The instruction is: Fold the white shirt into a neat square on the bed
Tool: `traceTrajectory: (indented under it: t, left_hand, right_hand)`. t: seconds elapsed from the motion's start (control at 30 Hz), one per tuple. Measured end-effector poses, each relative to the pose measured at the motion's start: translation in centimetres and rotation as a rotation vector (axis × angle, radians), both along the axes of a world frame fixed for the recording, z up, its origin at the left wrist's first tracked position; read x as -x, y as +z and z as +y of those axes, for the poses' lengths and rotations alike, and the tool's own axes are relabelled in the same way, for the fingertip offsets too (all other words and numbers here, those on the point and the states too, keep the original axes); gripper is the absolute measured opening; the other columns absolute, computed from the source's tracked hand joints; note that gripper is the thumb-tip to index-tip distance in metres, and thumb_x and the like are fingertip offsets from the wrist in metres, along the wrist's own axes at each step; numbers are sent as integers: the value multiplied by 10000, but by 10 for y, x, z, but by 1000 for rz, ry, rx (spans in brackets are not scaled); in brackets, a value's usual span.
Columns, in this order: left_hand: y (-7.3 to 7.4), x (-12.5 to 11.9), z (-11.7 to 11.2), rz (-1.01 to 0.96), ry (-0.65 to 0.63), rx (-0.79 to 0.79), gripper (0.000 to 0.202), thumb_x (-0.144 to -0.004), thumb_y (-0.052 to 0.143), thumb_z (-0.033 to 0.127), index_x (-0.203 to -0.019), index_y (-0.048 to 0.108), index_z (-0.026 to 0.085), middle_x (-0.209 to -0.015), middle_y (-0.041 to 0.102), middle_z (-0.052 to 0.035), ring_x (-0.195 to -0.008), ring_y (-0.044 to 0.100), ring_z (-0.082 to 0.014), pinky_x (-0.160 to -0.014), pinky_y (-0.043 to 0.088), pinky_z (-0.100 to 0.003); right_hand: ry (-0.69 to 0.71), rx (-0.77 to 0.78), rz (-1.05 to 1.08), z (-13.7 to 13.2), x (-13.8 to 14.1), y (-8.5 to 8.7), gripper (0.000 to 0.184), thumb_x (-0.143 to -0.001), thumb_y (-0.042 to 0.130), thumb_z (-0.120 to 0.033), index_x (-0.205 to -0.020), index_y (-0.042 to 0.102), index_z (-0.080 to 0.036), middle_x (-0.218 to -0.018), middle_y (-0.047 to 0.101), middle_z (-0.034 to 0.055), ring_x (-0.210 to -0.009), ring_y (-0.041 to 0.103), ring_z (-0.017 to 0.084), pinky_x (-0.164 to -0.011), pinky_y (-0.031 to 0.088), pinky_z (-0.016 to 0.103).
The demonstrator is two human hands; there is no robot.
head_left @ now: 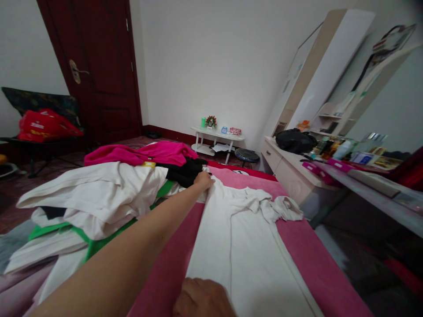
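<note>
A white shirt lies spread lengthwise on the pink bed cover, its collar at the far end and a crumpled sleeve out to the right. My left hand reaches far forward and pinches the shirt at its far left corner. Close to me at the bottom of the view, my right hand is closed over the shirt's left edge; its fingertips are partly hidden. Left of my forearm is a loose heap of clothes, with a white garment on top, a bright pink garment and a black one behind.
The pink bed cover shows on both sides of the shirt. A dressing table with bottles and a black bag stands at right. Farther off are a low white table, a round stool and a red bag on a chair.
</note>
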State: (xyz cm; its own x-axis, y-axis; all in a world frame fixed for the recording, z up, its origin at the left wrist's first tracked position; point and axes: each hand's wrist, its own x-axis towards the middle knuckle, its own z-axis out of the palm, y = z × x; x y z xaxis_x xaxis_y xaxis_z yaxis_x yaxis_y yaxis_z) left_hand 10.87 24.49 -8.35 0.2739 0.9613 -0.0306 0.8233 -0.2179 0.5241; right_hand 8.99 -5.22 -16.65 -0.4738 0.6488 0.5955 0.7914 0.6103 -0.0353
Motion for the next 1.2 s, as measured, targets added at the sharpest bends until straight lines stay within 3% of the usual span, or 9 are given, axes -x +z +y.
traceTrajectory:
  t: [0.1, 0.27, 0.47, 0.57, 0.7, 0.87, 0.97, 1.07, 1.2]
  left_hand:
    - [-1, -4, -1, 0, -2, -100, 257, -825, 583, 343, -982, 676, 162, -1036, 671, -114, -980, 636, -229, -792, 480, -283]
    - [-4, -4, -24, 24, -42, -246, 255, -831, 529, 140, -1071, 611, 121, -1112, 605, -152, -1028, 601, -229, -871, 457, -314]
    - [-12, -9, -70, 17, -201, -386, 316, -834, 413, 32, -1066, 599, 140, -1168, 547, -115, -1089, 543, -182, -952, 402, -275]
    - [-28, -6, -96, 35, -280, -375, 320, -806, 433, 23, -1052, 617, 114, -1122, 585, -123, -1026, 577, -181, -920, 425, -261]
    - [-47, -1, -118, 26, -317, -433, 421, -874, 351, 66, -1265, 506, 81, -1332, 499, -157, -1235, 453, -219, -1094, 274, -345]
    - [-55, 0, -119, 17, -329, -458, 460, -892, 328, 104, -1331, 452, 54, -1401, 451, -166, -1327, 364, -233, -1138, 187, -376]
    - [-58, -1, -116, 20, -329, -468, 466, -891, 317, 104, -1332, 457, 49, -1401, 455, -170, -1328, 366, -235, -1136, 196, -380]
    - [-61, -2, -115, 25, -327, -494, 459, -898, 314, 118, -1326, 472, 64, -1396, 463, -162, -1319, 379, -230, -1134, 204, -378]
    - [-63, -2, -113, 15, -305, -511, 446, -904, 324, 140, -1316, 488, 90, -1381, 480, -149, -1296, 405, -227, -1126, 226, -374]
  right_hand:
    - [20, 35, -30, 0, 3, 1, 296, -804, 614, -360, -589, 475, -211, -549, 525, -56, -421, 469, 106, -336, 168, 268]
    - [7, 76, -4, 0, 3, 2, 289, -752, 651, -454, -610, 529, -234, -569, 562, -63, -419, 490, 118, -320, 179, 267]
    - [55, 257, 3, 1, -4, 11, 290, -787, 587, -525, -797, 644, -241, -686, 676, -35, -533, 595, 127, -419, 365, 219]
    - [44, 414, 185, -5, -7, 22, 311, -808, 542, -495, -874, 664, -216, -713, 699, -9, -559, 615, 127, -480, 412, 202]
    - [-62, 594, 578, -10, -22, 45, 211, -815, 520, -321, -904, 662, -192, -672, 660, -13, -541, 578, 101, -520, 422, 181]
    - [-461, 319, 794, 37, -102, 80, 188, -835, 467, -261, -906, 622, -181, -781, 646, 24, -667, 601, 139, -606, 467, 222]
    - [-798, 104, 571, 80, -171, 94, 250, -826, 411, -201, -983, 600, -157, -1012, 637, 88, -850, 609, 159, -753, 478, 248]
    - [-1028, 161, 342, 112, -223, 98, 382, -774, 449, -138, -1135, 574, -136, -1150, 596, 127, -961, 600, 178, -807, 462, 262]
    - [-1056, 324, 200, 130, -249, 93, 468, -636, 601, -85, -1086, 652, -206, -1063, 658, 80, -910, 633, 181, -730, 453, 235]
